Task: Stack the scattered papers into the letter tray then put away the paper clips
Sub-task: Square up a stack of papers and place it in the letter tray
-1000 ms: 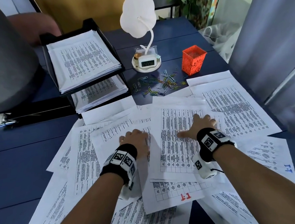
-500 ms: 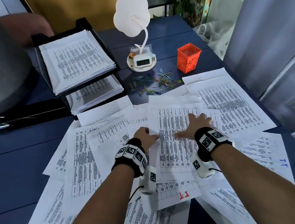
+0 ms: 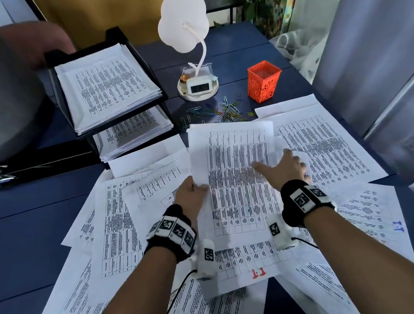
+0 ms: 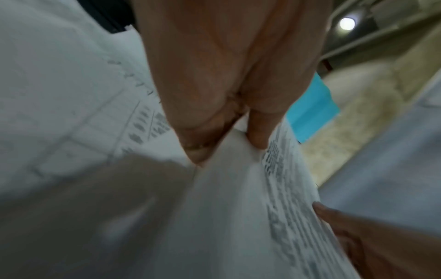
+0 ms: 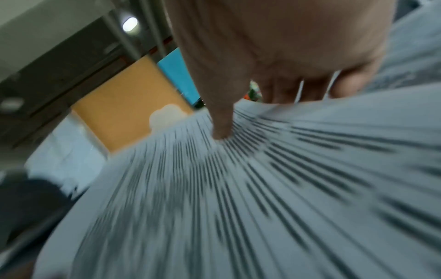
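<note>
— What are the hands doing over there?

— The left hand [image 3: 191,194] is pinching the left edge of a printed sheet [image 3: 237,179], thumb on top and fingers underneath; the left wrist view is showing the paper caught between thumb and fingers. That sheet is lying on top of the scattered papers [image 3: 111,236] in the middle of the blue surface [image 3: 26,226], and its left side seems to be lifting a little.

— And the right one?

— The right hand [image 3: 287,170] is lying on the same sheet's right side. Its thumb is stretching flat across the print, while the fingers are reaching past the sheet's right edge; I cannot tell whether they are curling under it, as the right wrist view is too blurred.

— Where is the tray?

— The black letter tray [image 3: 118,34] is standing at the far left of the surface, two tiers, each already carrying a pile of printed pages. Another person's hand [image 3: 38,44] is resting near its back corner.

— The clips?

— The coloured paper clips [image 3: 218,112] are lying loose on the surface just beyond the sheet's far edge, between the tray and an orange mesh cup [image 3: 263,82]. A white lamp with a small clock [image 3: 198,86] is standing behind them.
</note>
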`<action>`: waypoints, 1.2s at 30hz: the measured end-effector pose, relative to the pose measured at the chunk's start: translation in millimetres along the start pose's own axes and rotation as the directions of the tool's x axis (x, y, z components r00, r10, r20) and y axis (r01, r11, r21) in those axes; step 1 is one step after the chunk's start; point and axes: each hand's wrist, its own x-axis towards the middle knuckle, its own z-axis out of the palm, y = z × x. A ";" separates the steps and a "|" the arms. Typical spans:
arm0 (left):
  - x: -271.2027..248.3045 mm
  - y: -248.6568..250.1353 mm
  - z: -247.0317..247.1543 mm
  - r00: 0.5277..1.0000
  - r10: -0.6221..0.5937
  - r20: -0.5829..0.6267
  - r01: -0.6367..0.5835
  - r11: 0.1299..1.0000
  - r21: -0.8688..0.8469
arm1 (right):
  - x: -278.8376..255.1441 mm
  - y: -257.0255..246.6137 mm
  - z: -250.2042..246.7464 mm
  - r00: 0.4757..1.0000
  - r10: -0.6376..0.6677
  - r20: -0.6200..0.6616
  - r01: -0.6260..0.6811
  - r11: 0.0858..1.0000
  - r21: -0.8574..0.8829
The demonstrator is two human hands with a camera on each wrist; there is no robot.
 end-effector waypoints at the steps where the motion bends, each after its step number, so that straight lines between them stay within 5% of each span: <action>1: -4.1 0.2 -3.1 1.000 -0.007 0.012 0.007 1.000 -0.016 | 1.2 1.0 0.2 1.000 -0.006 0.021 0.004 0.995 0.104; 3: -7.8 -1.3 -5.3 0.997 -0.003 0.079 0.005 1.000 -0.021 | 3.0 2.3 -1.3 0.998 -0.017 0.058 0.006 0.980 0.198; 5: -0.9 -9.2 -7.7 0.994 0.042 0.098 -0.058 0.985 0.165 | 3.9 2.3 -5.2 0.997 -0.038 0.069 0.032 0.995 0.091; 9: 16.3 -18.7 -17.4 0.990 0.131 -0.057 -0.074 0.811 0.581 | 4.0 4.4 -10.5 0.986 0.002 0.164 0.019 0.992 -0.127; 12: 27.4 -17.7 -28.3 0.992 0.127 0.006 -0.092 0.683 0.725 | 2.3 4.1 -10.5 0.977 -0.005 0.213 0.050 0.978 -0.203; 15: 39.6 -6.9 -34.6 0.983 0.149 0.108 -0.177 0.597 0.783 | 2.1 3.7 -11.4 0.967 -0.016 0.256 0.080 0.968 -0.239; 19: 52.4 5.7 -37.1 0.984 0.026 0.179 -0.168 0.493 0.854 | 2.7 5.1 -11.9 0.961 -0.032 0.273 0.109 0.957 -0.269; 25: 45.2 19.7 -30.9 0.995 -0.042 0.095 -0.072 0.383 0.921 | 2.6 8.8 -13.0 0.955 -0.067 0.287 0.152 0.947 -0.284; 27: 41.6 17.8 -28.7 0.999 0.001 0.052 -0.046 0.474 0.880 | 2.8 9.3 -13.0 0.951 -0.082 0.298 0.164 0.951 -0.264; 28: 39.5 15.8 -27.1 0.999 0.030 0.026 -0.038 0.588 0.808 | 2.3 9.0 -13.1 0.948 -0.089 0.305 0.171 0.952 -0.253; 31: 27.4 8.3 -22.0 0.991 0.029 -0.127 0.009 0.956 0.293 | 0.0 7.8 -13.7 0.944 -0.095 0.314 0.175 0.956 -0.237; 33: 19.4 3.7 -19.5 0.973 -0.054 -0.223 0.069 0.996 0.059 | -1.7 7.1 -13.5 0.946 -0.099 0.309 0.172 0.960 -0.221; 36: 10.0 -3.7 -13.5 0.972 -0.121 -0.200 0.132 0.990 0.042 | -5.7 5.3 -14.5 0.941 -0.117 0.319 0.180 0.968 -0.173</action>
